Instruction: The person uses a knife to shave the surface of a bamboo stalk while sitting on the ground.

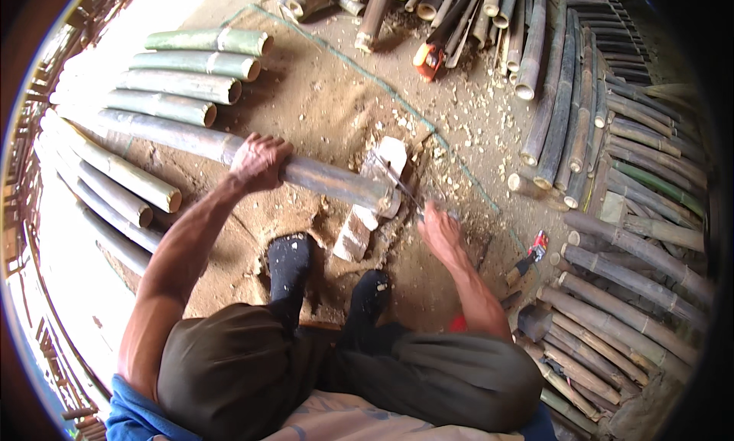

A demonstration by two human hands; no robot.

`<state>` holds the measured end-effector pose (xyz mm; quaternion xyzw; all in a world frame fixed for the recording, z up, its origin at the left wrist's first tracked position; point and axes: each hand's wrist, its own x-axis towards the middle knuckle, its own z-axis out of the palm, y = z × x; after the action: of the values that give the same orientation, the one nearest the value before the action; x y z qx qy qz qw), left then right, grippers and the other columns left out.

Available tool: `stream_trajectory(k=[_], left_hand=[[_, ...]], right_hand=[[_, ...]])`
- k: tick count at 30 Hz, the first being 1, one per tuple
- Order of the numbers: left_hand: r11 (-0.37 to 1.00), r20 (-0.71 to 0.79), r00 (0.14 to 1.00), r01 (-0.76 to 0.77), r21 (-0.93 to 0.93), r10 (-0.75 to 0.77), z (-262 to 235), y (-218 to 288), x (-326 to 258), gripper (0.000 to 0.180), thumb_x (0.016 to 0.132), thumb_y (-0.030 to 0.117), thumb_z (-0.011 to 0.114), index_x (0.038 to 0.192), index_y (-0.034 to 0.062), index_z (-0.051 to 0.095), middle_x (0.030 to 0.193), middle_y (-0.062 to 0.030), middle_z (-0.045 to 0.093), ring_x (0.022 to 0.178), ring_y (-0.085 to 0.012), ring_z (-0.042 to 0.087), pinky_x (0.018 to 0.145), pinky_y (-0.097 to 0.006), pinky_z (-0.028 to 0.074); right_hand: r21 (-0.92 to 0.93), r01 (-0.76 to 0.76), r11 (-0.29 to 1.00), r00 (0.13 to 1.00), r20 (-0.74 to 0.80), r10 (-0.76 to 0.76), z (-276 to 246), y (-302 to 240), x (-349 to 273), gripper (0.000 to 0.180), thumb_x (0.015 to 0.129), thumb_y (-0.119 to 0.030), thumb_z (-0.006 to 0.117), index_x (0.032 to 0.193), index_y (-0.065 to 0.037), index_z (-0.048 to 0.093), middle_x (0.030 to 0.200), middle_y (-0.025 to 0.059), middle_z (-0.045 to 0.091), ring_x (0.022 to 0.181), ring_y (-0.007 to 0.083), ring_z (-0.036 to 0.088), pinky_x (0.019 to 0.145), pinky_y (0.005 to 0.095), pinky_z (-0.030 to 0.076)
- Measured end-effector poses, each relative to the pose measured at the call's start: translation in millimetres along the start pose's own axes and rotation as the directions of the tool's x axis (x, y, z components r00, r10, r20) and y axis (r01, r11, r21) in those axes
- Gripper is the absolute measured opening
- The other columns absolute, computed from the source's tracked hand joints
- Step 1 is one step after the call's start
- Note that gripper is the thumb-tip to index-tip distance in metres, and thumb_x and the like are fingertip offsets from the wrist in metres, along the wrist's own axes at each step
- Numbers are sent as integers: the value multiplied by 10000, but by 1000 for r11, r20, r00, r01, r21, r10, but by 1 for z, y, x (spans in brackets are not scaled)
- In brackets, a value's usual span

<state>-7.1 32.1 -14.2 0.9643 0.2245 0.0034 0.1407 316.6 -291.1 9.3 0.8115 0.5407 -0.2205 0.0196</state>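
My left hand point(260, 162) is closed over the top of a long, dark bamboo pole point(336, 182). The pole slants from the far left down to its cut end near the middle. Near that end it lies across a pale, chopped wooden block point(355, 234). My right hand point(441, 228) is wrapped round the handle of a knife point(402, 182), and its thin blade points up and left beside the pole's end. Whether the edge touches the bamboo I cannot tell. The handle is mostly hidden by my fingers.
Green bamboo poles point(195, 65) lie in a row at the upper left, with paler ones point(126, 169) below. Stacked bamboo point(612, 261) lines the right side. An orange tool point(428, 61) and a red-and-black tool point(537, 247) lie on the chip-strewn floor, which a green cord point(382, 87) crosses.
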Motion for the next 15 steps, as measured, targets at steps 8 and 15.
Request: stream_trajectory(k=[8, 15], left_hand=[[1000, -226, 974, 2, 21, 3, 1, 3, -15, 258, 807, 171, 774, 1017, 103, 640, 955, -84, 689, 958, -300, 661, 904, -460, 475], [995, -4, 997, 72, 74, -72, -8, 5, -5, 427, 740, 211, 852, 1113, 116, 667, 1040, -93, 688, 985, -288, 650, 914, -456, 460]], right_hand=[[193, 136, 972, 973, -211, -94, -68, -54, -25, 294, 1002, -203, 714, 1134, -9, 537, 791, 190, 699, 589, 280, 676, 484, 426, 526], [64, 471, 880, 724, -597, -344, -24, -45, -11, 247, 997, -113, 715, 1093, 12, 525, 707, 98, 632, 535, 188, 629, 393, 277, 506]])
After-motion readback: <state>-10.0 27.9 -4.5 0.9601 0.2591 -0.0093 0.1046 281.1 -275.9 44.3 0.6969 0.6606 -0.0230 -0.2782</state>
